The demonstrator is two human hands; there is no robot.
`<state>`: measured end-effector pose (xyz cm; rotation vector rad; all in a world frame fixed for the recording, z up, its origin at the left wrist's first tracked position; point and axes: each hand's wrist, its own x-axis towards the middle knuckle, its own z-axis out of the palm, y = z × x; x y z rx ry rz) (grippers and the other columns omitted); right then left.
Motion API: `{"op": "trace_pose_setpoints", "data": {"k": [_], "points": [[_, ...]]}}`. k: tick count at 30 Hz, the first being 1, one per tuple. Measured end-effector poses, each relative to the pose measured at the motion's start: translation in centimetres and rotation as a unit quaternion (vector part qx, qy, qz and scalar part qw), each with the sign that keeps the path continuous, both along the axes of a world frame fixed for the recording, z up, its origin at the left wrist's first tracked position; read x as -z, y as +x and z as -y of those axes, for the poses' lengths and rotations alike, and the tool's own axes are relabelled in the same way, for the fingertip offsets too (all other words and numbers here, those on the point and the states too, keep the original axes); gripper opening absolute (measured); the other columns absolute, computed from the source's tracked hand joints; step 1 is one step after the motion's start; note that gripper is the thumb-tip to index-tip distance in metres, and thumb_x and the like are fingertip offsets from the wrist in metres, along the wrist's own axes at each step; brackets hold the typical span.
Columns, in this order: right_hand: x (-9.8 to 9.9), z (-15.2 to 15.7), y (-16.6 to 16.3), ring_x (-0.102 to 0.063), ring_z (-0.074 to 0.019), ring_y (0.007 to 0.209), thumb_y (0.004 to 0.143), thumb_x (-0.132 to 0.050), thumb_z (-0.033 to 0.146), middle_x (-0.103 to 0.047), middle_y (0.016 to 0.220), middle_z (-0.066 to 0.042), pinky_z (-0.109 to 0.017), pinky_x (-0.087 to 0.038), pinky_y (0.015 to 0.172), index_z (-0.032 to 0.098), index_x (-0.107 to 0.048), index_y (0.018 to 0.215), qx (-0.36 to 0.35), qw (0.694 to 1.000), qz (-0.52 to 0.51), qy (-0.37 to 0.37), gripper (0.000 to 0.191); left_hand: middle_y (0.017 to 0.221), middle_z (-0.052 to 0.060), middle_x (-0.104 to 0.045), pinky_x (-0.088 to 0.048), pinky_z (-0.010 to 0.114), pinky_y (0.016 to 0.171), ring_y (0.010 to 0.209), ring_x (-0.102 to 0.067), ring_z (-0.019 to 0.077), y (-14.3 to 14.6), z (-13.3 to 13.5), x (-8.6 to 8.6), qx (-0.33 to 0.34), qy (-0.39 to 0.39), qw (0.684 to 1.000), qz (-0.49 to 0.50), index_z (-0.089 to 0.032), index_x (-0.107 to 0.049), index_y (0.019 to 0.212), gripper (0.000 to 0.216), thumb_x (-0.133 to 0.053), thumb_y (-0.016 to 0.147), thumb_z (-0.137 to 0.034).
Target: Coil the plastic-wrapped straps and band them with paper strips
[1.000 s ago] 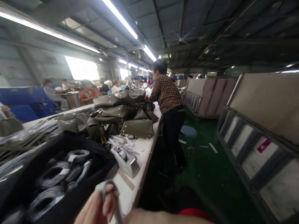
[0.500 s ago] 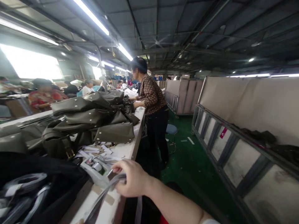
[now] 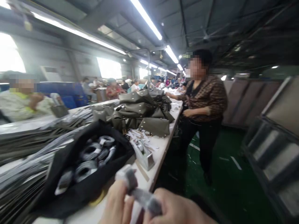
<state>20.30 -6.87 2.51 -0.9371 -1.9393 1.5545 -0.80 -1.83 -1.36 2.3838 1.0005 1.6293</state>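
At the bottom of the view, my left hand and my right hand are side by side over the table's edge. Between them runs a grey strap, blurred, with a shiny, plastic-like look. The left fingers are closed round its bunched upper end, and the right fingers grip its lower part. To the left lies an open black bag holding several grey coils. Just beyond my hands, a small clear-looking container stands near white paper slips.
Olive-green handbags are piled on the white table. Long dark straps cover its left side. A co-worker in a patterned top stands along the right edge; another person is across the table. A framed cart stands right.
The view has swung left, bringing the black bag fully in. My left hand has come up to join the right on the strap. The standing co-worker has turned more toward me.
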Motion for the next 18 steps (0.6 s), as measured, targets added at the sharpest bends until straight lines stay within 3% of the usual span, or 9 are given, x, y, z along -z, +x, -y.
{"op": "trace_pose_setpoints", "data": {"k": [1,3,5,6,8,10,14,16,18], "points": [[-0.3,-0.7,0.5,-0.041,-0.0054,0.037,0.092,-0.054,0.052,-0.048,0.048,0.007,-0.016,-0.035,0.037,0.014,-0.07,0.076,0.008,1.0,-0.003,-0.004,0.044,0.081,0.009,-0.07,-0.051,0.029,0.065,0.072,-0.064,0.0197,0.3,0.3,-0.1,0.032,-0.002,0.999,-0.035,-0.02,-0.066,0.084,0.044,-0.042,0.095,-0.054],[-0.7,-2.1,1.4,-0.042,-0.0072,0.037,0.088,-0.059,0.049,-0.051,0.047,0.005,-0.018,-0.037,0.038,0.013,-0.07,0.075,0.124,0.991,0.018,0.043,0.04,0.065,0.006,-0.062,-0.046,0.027,0.06,0.061,-0.057,0.0163,1.3,0.8,-0.6,0.075,-0.106,0.989,-0.075,-0.019,-0.061,0.073,0.052,-0.034,0.098,-0.055],[-0.4,-3.1,2.1,-0.062,-0.0148,0.06,0.084,-0.065,0.043,-0.067,0.07,-0.002,-0.024,-0.053,0.058,0.016,-0.071,0.093,0.27,0.943,0.08,0.178,0.029,0.053,0.002,-0.052,-0.037,0.023,0.05,0.049,-0.047,0.012,2.3,0.9,-1.1,0.143,-0.296,0.943,-0.055,-0.018,-0.057,0.066,0.063,-0.026,0.098,-0.062],[0.0,-3.4,2.4,-0.068,-0.0196,0.078,0.084,-0.065,0.04,-0.072,0.087,-0.006,-0.029,-0.057,0.074,0.017,-0.07,0.104,0.304,0.914,0.104,0.248,0.031,0.048,0.0,-0.046,-0.032,0.023,0.046,0.043,-0.042,0.0102,2.7,0.9,-1.3,0.18,-0.384,0.905,-0.021,-0.017,-0.056,0.064,0.067,-0.025,0.095,-0.068],[1.3,-3.7,2.8,-0.066,-0.0252,0.108,0.087,-0.059,0.035,-0.07,0.115,-0.012,-0.037,-0.054,0.095,0.02,-0.065,0.12,0.279,0.89,0.124,0.339,0.037,0.041,-0.004,-0.039,-0.026,0.022,0.04,0.034,-0.032,0.008,3.0,0.6,-1.4,0.258,-0.507,0.819,0.071,-0.016,-0.056,0.064,0.072,-0.028,0.089,-0.077],[2.9,-3.7,2.9,-0.063,-0.0255,0.119,0.089,-0.052,0.029,-0.066,0.128,-0.014,-0.038,-0.051,0.101,0.02,-0.06,0.129,0.197,0.905,0.13,0.354,0.041,0.035,-0.006,-0.035,-0.025,0.022,0.036,0.027,-0.027,0.0075,2.7,0.4,-1.3,0.336,-0.563,0.738,0.161,-0.015,-0.056,0.065,0.07,-0.037,0.085,-0.08],[5.6,-4.2,1.4,-0.07,-0.0268,0.106,0.087,-0.054,0.03,-0.07,0.12,-0.016,-0.036,-0.055,0.092,0.017,-0.052,0.137,0.11,0.945,0.135,0.276,0.052,0.031,-0.009,-0.028,-0.016,0.022,0.031,0.023,-0.018,0.0063,1.5,0.1,-1.4,0.455,-0.612,0.589,0.267,-0.014,-0.056,0.065,0.061,-0.051,0.083,-0.072],[6.5,-4.6,-0.3,-0.072,-0.0273,0.096,0.092,-0.049,0.043,-0.074,0.107,-0.014,-0.035,-0.056,0.086,0.018,-0.06,0.127,0.095,0.96,0.122,0.232,0.044,0.032,-0.009,-0.028,-0.015,0.021,0.033,0.025,-0.023,0.007,1.1,-0.1,-1.8,0.462,-0.606,0.567,0.314,-0.012,-0.058,0.069,0.059,-0.053,0.084,-0.07],[7.2,-4.8,-1.9,-0.073,-0.0274,0.085,0.097,-0.037,0.054,-0.075,0.087,-0.012,-0.036,-0.057,0.079,0.019,-0.069,0.11,0.089,0.969,0.139,0.182,0.049,0.037,-0.008,-0.032,-0.021,0.02,0.037,0.032,-0.036,0.0092,1.0,-0.3,-2.4,0.425,-0.556,0.598,0.391,-0.011,-0.06,0.076,0.059,-0.054,0.085,-0.069]]}}
